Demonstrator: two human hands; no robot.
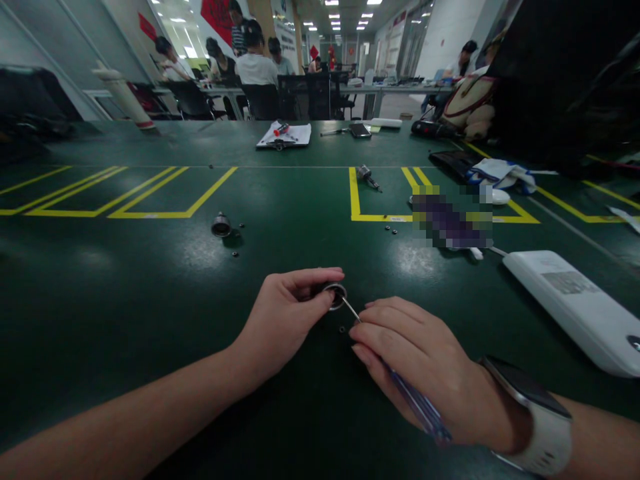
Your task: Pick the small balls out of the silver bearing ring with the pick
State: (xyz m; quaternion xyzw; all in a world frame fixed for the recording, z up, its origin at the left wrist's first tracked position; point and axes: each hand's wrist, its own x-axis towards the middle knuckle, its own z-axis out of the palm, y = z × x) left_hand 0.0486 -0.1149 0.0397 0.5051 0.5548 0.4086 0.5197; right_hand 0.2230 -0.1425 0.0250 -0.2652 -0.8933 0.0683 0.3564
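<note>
A broad green table (125, 287) took up most of the view, its far edge well beyond the hands and its near edge out of sight. Yellow tape lines (150, 215) marked bays toward the back. A long white case (575, 307) lay to the right, the nearest bulky thing to the right arm.

The person's right hand (415, 353) was wrapped around a screwdriver (420, 407) with a translucent handle, its fingertips forward by the slim shaft. The left hand (285, 307) pinched a small round metal piece (339, 297) between thumb and fingers at the centre, its opening facing the shaft. The shaft reached that opening; whether its tip touched anything inside could not be told.

The piece looked stiff, fairly light and hard to break, though its smooth rim might slip; the outer wall seemed the best hold.

There was room to swing the left forearm outward. Ahead on the left sat a metal cup (221, 225), well apart from the fingers. The tightest spot was between the hands, where a tiny nut (342, 330) lay just below the piece, easily nudged by the right fingertips.
</note>
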